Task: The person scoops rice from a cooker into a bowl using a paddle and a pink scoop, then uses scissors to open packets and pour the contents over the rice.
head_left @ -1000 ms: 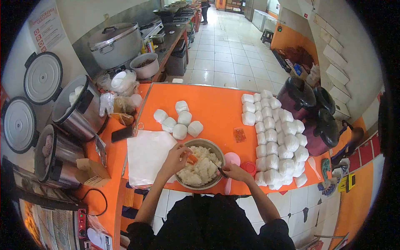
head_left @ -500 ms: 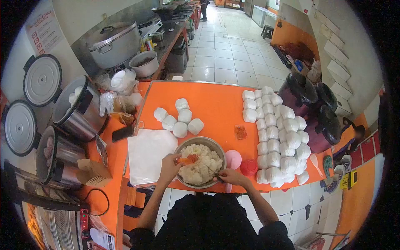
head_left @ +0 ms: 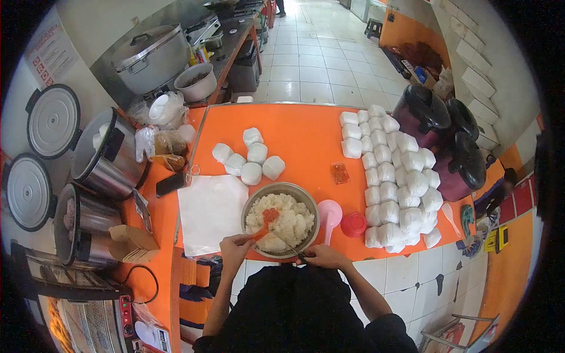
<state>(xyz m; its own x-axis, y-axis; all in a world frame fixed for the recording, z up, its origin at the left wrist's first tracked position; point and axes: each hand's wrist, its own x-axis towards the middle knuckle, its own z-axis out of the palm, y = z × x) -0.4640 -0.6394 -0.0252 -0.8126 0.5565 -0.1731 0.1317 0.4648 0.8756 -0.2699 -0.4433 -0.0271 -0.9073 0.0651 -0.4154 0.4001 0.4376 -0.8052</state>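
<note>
A metal bowl [head_left: 315, 229] of cooked white rice [head_left: 294, 220] stands at the table's front edge, right in front of me. Red sauce [head_left: 270, 215] lies in a patch on the rice. Over the bowl's left front rim, my left hand [head_left: 234, 246] pinches a small orange-red sauce packet [head_left: 259, 234], its far end pointing at the sauce. My right hand [head_left: 326, 257] is closed round the dark handle of a knife [head_left: 286, 243] at the front right rim. The thin blade slants across the bowl toward the packet.
White paper sheets [head_left: 212, 215] lie left of the bowl; several white wrapped bundles [head_left: 251, 173] sit behind. Many more bundles [head_left: 386, 206] are piled right. A pink rice paddle [head_left: 329, 215], red lid [head_left: 353, 224] and filled packet [head_left: 339, 173] are nearby. Open rice cookers [head_left: 112, 153] line the left.
My left hand has drawn back toward me with the packet, off the rice to the front left rim. The sauce patch now shows uncovered. My right hand stays at the front right rim.
</note>
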